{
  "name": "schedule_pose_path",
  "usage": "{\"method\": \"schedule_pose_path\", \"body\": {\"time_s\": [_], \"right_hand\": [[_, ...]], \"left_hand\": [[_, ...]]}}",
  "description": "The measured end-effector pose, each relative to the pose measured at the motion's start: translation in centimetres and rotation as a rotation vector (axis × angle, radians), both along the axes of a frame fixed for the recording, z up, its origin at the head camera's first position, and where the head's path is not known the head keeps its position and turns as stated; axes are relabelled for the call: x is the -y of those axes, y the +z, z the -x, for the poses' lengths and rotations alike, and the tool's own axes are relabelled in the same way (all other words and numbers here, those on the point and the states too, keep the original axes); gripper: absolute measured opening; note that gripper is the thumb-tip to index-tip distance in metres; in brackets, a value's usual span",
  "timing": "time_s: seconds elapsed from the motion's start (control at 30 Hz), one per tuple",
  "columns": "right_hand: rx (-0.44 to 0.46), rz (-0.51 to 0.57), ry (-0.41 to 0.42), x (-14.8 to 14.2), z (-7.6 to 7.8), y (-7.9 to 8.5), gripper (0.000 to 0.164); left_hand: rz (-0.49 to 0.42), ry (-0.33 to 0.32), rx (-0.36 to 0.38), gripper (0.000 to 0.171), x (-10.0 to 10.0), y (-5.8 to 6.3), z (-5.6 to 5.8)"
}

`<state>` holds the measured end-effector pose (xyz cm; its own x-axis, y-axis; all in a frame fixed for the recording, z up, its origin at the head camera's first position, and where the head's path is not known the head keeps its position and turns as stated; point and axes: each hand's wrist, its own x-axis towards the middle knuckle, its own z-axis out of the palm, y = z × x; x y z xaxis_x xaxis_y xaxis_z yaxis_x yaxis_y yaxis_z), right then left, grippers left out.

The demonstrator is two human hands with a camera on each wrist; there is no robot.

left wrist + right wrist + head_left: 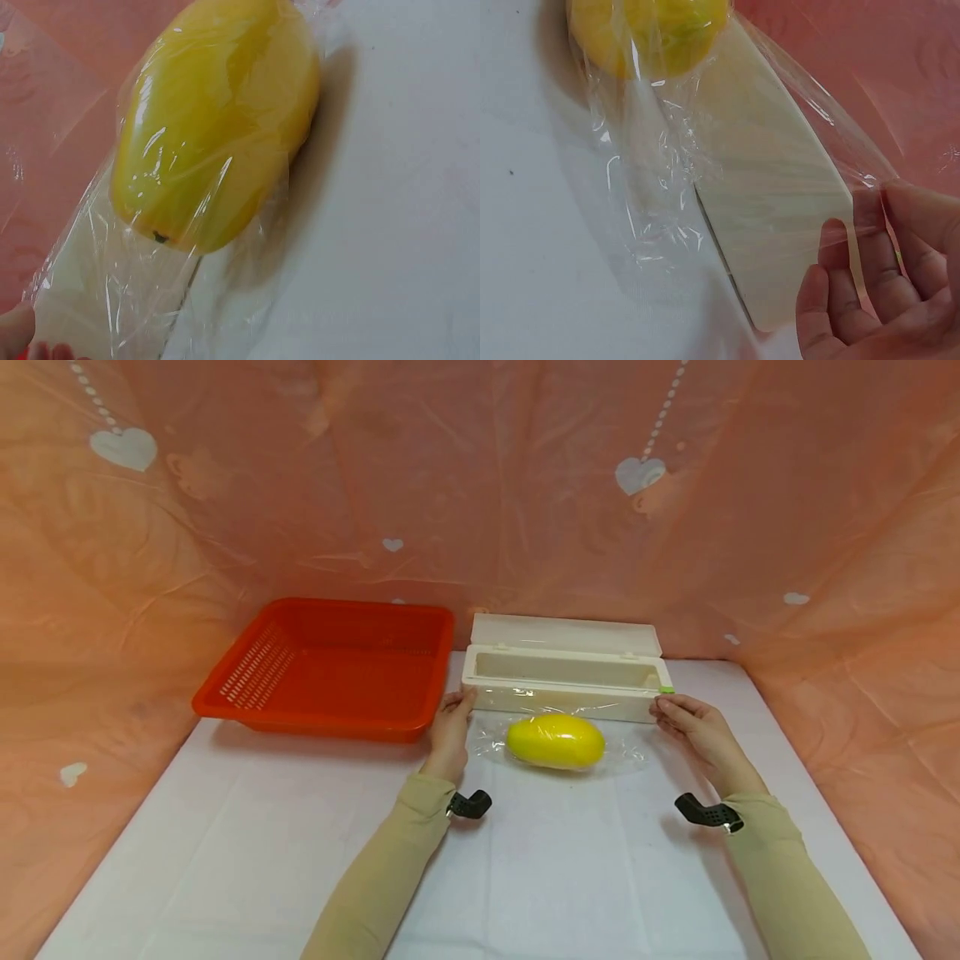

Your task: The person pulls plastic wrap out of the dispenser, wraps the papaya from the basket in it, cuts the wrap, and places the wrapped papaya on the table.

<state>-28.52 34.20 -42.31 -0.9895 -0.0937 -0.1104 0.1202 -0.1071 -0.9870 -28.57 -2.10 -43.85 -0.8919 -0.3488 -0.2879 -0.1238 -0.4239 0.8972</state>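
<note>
A smooth yellow oval fruit (556, 742), papaya-like, lies on the white table with clear plastic wrap (120, 300) around it. At its left end a small dark spot shows through the wrap in the left wrist view. My left hand (450, 735) pinches an edge of the wrap to the fruit's left; only the thumb and some fingertips enter its wrist view. On the other side my right hand (701, 735) pinches another part between thumb and forefinger, the remaining fingers loosely bent. Just behind the fruit stands a long white box (562, 700), its lid (562, 632) raised.
A red plastic basket (375, 727) with slotted sides stands to the left, close to my left hand. A small bright green piece (667, 690) sits at the box's right end. Orange-pink cloth (480, 485) with white hearts hangs behind and on both sides.
</note>
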Motion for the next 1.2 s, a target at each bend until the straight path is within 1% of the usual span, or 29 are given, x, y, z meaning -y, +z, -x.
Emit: {"method": "schedule_pose_path", "body": {"time_s": [0.07,0.13,0.17,0.23,0.27,0.3,0.33,0.43,0.47,0.57,0.67,0.7,0.77,0.83,0.87,0.97,1.07,1.2], "right_hand": [[0.002,-0.08,-0.019,0.2,-0.3,0.6,0.034],[0.023,-0.156,-0.056,0.4,-0.5,1.0,0.036],[0.02,-0.192,-0.06,0.3,-0.4,0.9,0.035],[0.023,-0.236,-0.07,0.7,-1.0,1.8,0.029],[0.027,-0.216,-0.078,0.9,-1.1,2.0,0.025],[0.024,-0.192,-0.069,1.0,-1.2,2.3,0.023],[0.019,-0.161,-0.059,1.2,-1.4,2.6,0.022],[0.026,-0.078,-0.038,1.3,-1.7,3.0,0.02],[0.025,-0.04,-0.03,1.3,-1.8,3.0,0.02],[0.013,0.047,0.0,1.2,-2.0,2.9,0.017],[-0.015,0.131,0.041,1.1,-2.3,2.6,0.017],[-0.024,0.159,0.056,1.1,-2.4,2.5,0.017],[-0.039,0.204,0.078,1.2,-2.6,2.4,0.018],[-0.05,0.238,0.09,1.3,-2.8,2.3,0.02],[-0.049,0.252,0.095,1.3,-2.9,2.3,0.02],[-0.046,0.24,0.081,1.4,-3.2,2.2,0.022],[-0.041,0.236,0.068,1.5,-3.6,2.2,0.024],[-0.067,0.263,0.067,1.8,-4.2,2.1,0.023]], "left_hand": [[0.017,-0.046,-0.021,0.025,0.1,0.0,-0.2],[0.056,-0.083,-0.014,0.026,0.2,0.0,-0.4],[0.072,-0.092,-0.016,0.028,0.3,0.1,-0.6],[0.095,-0.107,0.007,0.027,0.3,0.1,-0.7],[0.101,-0.116,0.015,0.026,0.3,0.1,-0.8],[0.109,-0.122,0.017,0.026,0.4,0.1,-0.8],[0.103,-0.126,0.006,0.025,0.4,0.1,-0.8],[0.069,-0.138,-0.063,0.022,0.3,-0.1,-0.6],[0.057,-0.147,-0.103,0.021,0.3,-0.3,-0.6],[0.046,-0.18,-0.17,0.021,0.4,-1.3,-0.2],[0.045,-0.21,-0.227,0.024,0.6,-2.6,0.2],[0.049,-0.214,-0.231,0.026,0.6,-3.0,0.4],[0.035,-0.213,-0.266,0.028,0.7,-3.4,0.5],[0.015,-0.223,-0.286,0.029,0.8,-3.6,0.6],[0.007,-0.225,-0.289,0.029,0.8,-3.6,0.5],[-0.029,-0.247,-0.282,0.029,1.0,-3.3,0.0],[-0.098,-0.266,-0.281,0.026,1.2,-2.0,-0.9],[-0.223,-0.279,-0.259,0.02,1.5,-0.6,-2.0]]}}
